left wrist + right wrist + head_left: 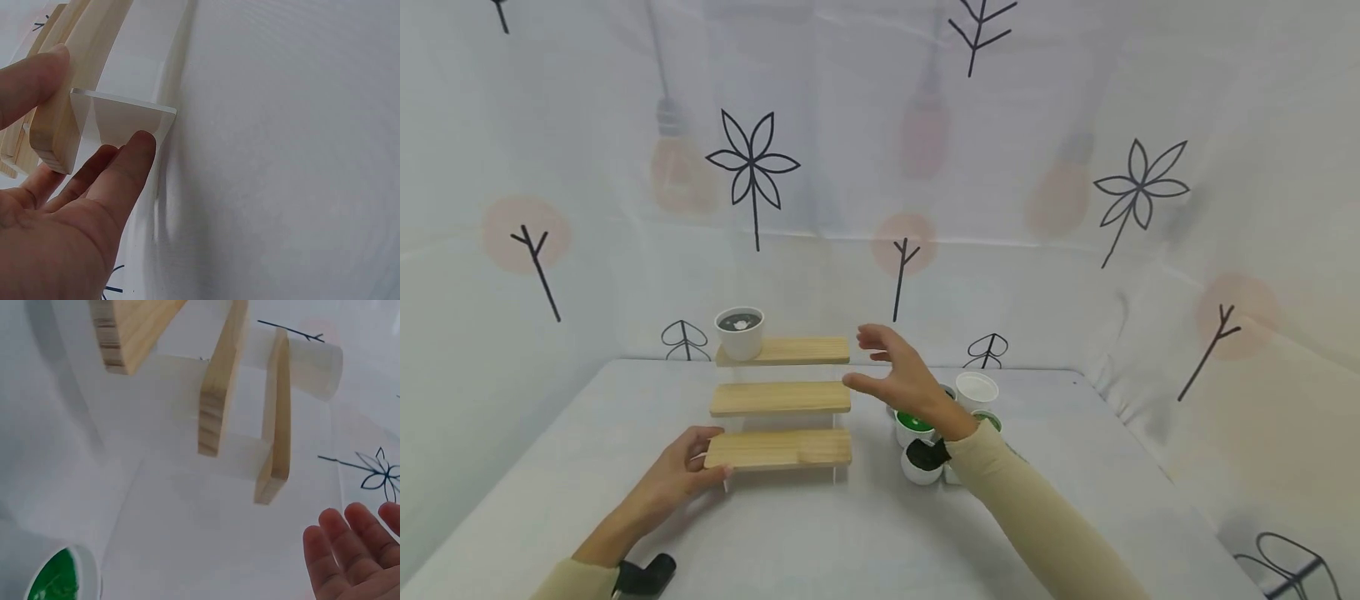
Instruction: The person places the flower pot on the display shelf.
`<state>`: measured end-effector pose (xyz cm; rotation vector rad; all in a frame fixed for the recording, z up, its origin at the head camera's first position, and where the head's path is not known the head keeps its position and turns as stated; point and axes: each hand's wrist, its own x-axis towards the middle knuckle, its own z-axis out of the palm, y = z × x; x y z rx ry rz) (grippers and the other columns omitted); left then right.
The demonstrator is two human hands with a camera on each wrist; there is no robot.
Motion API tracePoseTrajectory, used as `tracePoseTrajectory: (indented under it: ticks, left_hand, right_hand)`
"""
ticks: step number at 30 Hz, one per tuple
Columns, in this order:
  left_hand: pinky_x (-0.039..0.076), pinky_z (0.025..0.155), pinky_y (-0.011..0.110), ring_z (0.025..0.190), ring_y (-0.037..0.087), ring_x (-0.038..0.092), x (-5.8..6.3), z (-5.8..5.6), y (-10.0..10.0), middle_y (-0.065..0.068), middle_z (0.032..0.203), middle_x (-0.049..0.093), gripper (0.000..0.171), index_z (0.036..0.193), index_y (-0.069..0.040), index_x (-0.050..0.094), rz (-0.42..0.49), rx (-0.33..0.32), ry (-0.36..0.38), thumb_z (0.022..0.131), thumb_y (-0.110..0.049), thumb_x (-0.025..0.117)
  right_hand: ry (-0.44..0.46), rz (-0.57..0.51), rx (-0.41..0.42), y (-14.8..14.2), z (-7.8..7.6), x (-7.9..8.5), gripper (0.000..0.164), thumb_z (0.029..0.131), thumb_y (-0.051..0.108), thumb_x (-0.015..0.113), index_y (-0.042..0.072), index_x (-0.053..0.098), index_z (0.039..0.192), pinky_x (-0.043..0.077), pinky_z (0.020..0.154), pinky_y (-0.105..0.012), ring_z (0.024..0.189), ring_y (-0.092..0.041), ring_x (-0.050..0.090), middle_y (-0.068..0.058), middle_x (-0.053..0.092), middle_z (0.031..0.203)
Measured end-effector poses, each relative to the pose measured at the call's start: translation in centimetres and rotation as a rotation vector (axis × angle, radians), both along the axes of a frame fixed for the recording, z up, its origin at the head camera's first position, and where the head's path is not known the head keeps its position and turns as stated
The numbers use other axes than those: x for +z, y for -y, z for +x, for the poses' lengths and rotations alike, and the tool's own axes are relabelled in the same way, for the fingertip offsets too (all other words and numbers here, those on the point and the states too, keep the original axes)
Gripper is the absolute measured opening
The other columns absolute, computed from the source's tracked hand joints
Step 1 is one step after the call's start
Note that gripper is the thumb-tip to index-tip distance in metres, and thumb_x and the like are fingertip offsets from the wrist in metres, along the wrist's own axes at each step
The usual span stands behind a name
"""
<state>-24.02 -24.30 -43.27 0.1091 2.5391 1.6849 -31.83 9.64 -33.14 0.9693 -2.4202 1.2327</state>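
A three-step shelf stand with pale wooden boards (778,450) and clear side supports (125,115) stands on the white table. My left hand (673,475) grips the left end of its lowest board, thumb on the wood and fingers beside the clear support. On the left end of the top board (797,351) sits a white pot (741,337) with a dark grey surface and a small white shape inside. My right hand (906,379) is raised near the right end of the upper boards, holding nothing, fingers spread from the thumb. In the right wrist view, its fingers (356,540) are apart from the boards.
Several white pots stand to the right of the stand, partly hidden behind my right wrist. Among them are a green-filled pot (914,427), a white pot (976,390) at the back and another (921,467) in front. A patterned cloth backdrop (850,167) hangs behind the table (805,542).
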Motion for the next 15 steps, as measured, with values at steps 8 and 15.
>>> tracePoseTrajectory:
  ticks: [8, 15]
  left_hand:
    - [0.051, 0.093, 0.038, 0.125, 0.043, 0.046, -0.1, 0.0, 0.0, 0.031, 0.141, 0.038, 0.075, 0.137, 0.001, 0.033, 0.027, -0.006, -0.015, 0.081, -0.021, 0.077]
    - [0.05, 0.095, 0.04, 0.126, 0.043, 0.045, 0.0, 0.1, -0.2, 0.031, 0.142, 0.037, 0.076, 0.138, 0.001, 0.032, 0.013, 0.004, -0.008, 0.081, -0.021, 0.076]
  right_hand:
    - [-0.002, 0.021, -0.093, -4.5, 1.8, -1.8, 0.072, 0.081, 0.039, 0.075, 0.011, 0.043, 0.139, 0.047, 0.098, -0.041, 0.118, -0.023, 0.053, -0.005, 0.054, 0.131]
    - [0.016, 0.06, -0.184, -8.6, 3.9, -3.1, 0.072, 0.08, 0.04, 0.077, 0.015, 0.043, 0.139, 0.048, 0.097, -0.043, 0.118, -0.024, 0.054, -0.005, 0.054, 0.133]
